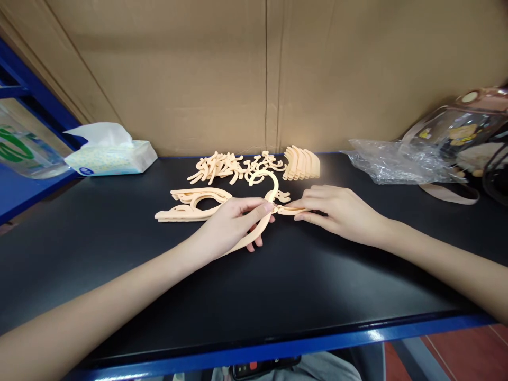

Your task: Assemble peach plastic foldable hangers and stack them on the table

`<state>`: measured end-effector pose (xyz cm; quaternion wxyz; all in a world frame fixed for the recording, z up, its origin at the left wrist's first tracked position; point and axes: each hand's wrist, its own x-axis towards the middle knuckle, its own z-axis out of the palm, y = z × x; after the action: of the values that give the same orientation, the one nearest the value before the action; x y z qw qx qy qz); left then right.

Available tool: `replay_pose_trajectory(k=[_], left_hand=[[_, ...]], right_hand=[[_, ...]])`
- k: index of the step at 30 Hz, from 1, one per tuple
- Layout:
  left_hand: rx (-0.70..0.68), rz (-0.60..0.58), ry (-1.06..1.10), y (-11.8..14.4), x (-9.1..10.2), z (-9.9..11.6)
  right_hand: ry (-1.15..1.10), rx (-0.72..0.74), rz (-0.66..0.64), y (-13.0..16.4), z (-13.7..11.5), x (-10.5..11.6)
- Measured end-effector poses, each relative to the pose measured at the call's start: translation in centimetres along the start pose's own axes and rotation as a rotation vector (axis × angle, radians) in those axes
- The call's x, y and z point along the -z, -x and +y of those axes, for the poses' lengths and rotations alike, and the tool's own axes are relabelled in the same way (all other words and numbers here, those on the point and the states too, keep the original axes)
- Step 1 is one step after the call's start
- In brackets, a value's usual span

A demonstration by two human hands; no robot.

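Here, the left hand (pixel 230 225) and right hand (pixel 337 211) pinch one peach plastic folding hanger (pixel 273 203) mid-assembly, finished hangers (pixel 190 205) beside the left grip, loose hooks (pixel 226 166) beyond on the black table (pixel 278 286).

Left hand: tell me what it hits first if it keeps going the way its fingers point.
The left hand points right, toward the right hand. It would likely meet the peach plastic piece under those fingers first, then the fingers themselves.

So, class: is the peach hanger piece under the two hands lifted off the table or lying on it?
Partly lifted: the left hand holds one arm of the hanger piece, and the right hand presses the other on the table.
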<state>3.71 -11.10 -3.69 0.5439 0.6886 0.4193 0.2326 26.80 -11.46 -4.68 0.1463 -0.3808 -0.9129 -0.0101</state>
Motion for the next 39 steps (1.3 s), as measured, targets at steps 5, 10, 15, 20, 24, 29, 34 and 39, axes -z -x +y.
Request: replay_pose_trajectory(k=[5, 10, 15, 20, 24, 29, 34, 39], left_hand=[[0.024, -0.016, 0.069, -0.04, 0.25, -0.05], [0.079, -0.036, 0.182, -0.01, 0.42, -0.13], [0.08, -0.075, 0.226, 0.03, 0.5, -0.39], [0.086, -0.1, 0.217, -0.09, 0.66, -0.32], [0.074, -0.111, 0.222, -0.12, 0.67, -0.19], [0.078, -0.092, 0.242, -0.1, 0.62, -0.26], [0.062, -0.103, 0.263, -0.25, 0.88, -0.76], [0.058, -0.124, 0.251, -0.41, 1.01, -0.97]], right_hand=[[0.091, 0.038, 0.036, 0.1, -0.06, -0.24], [0.183, 0.068, 0.071, 0.22, -0.2, -0.42], [0.218, 0.091, 0.086, 0.15, -0.12, -0.61], [0.208, 0.106, 0.096, 0.15, -0.26, -0.69], [0.232, 0.147, 0.11, 0.29, -0.38, -0.68], [0.264, 0.217, 0.134, 0.29, -0.34, -0.71], [0.305, 0.263, 0.154, 0.21, -0.37, -0.76], [0.299, 0.28, 0.168, 0.41, -0.41, -0.93]])
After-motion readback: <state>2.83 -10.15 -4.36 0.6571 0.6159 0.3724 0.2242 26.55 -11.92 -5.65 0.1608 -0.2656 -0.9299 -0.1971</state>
